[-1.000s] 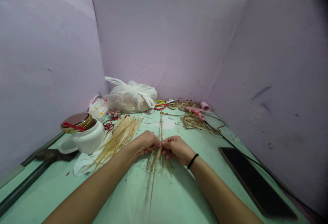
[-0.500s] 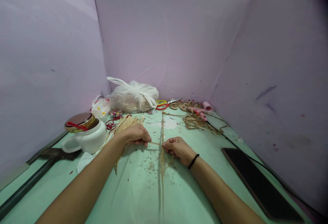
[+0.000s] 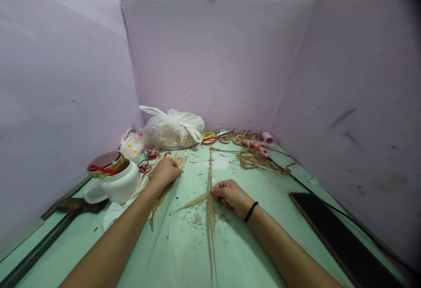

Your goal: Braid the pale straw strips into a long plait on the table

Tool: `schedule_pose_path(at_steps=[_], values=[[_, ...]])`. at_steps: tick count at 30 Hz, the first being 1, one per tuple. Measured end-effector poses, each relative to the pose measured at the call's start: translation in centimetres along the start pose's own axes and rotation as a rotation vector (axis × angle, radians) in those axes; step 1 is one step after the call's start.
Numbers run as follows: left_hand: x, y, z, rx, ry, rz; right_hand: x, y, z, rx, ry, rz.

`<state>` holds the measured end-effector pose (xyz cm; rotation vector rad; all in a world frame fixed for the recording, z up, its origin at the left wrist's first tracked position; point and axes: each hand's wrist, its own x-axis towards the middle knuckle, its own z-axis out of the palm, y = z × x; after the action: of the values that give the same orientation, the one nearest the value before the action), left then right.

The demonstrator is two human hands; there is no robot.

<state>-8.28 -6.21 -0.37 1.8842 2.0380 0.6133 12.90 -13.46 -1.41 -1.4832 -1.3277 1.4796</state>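
Observation:
My right hand (image 3: 232,196) pinches a thin braided raffia cord (image 3: 210,171) between thumb and fingertips, at the point where loose strands spread out. One pale raffia strand (image 3: 190,202) fans out to the left of the pinch, and other loose ends (image 3: 212,235) trail toward me. Over at the left, my left hand (image 3: 167,171) is closed down on the bundle of straw-coloured raffia strips (image 3: 161,198). Its fingertips are largely hidden, so how many strips they grip is unclear.
To the left stand a white cup (image 3: 121,185) with a round gold-rimmed lid and a hammer (image 3: 72,207). At the back are a knotted plastic bag (image 3: 174,127), scissors (image 3: 210,138), tangled twine (image 3: 256,160) and a pink glue gun (image 3: 258,146). A dark phone-like slab (image 3: 335,235) lies right.
My left hand has let go of the strand beside the cord and moved left and back onto the raffia bundle. My right hand keeps its pinch. The view has tilted slightly upward.

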Motion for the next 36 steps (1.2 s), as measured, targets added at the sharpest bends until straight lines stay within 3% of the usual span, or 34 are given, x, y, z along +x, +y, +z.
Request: schedule_pose_path(at_steps=[6,10,14,18,22,26,30,34,36], values=[[-0.7,0.6,-0.4,0.204,-0.04,0.031,0.0,-0.1,0.0,-0.005,-0.001,0.004],[-0.6,0.4,-1.2,-0.014,-0.08,-0.004,-0.1,-0.2,0.1,-0.002,-0.001,0.013],[-0.9,0.7,-2.9,-0.499,-0.329,-0.112,0.0,-0.1,0.0,-0.006,-0.009,0.01],[-1.4,1.3,-4.0,-0.739,-0.629,-0.051,0.0,0.0,0.0,0.004,-0.008,0.009],[-1.3,1.0,-3.3,-0.543,-0.715,-0.043,0.0,-0.1,0.0,-0.001,-0.007,0.008],[-1.2,0.9,-2.6,-0.34,-0.782,0.05,0.0,0.0,-0.1,-0.003,-0.009,-0.001],[-1.1,1.2,-2.5,-0.244,-0.692,0.059,0.2,0.3,-0.1,-0.018,-0.023,-0.017],[-0.8,1.1,-2.7,-0.232,-0.362,0.049,0.4,0.4,-0.2,-0.006,-0.026,-0.013],[-0.7,0.9,-2.8,-0.188,-0.275,0.081,0.4,0.4,-0.1,0.006,-0.03,-0.002]])
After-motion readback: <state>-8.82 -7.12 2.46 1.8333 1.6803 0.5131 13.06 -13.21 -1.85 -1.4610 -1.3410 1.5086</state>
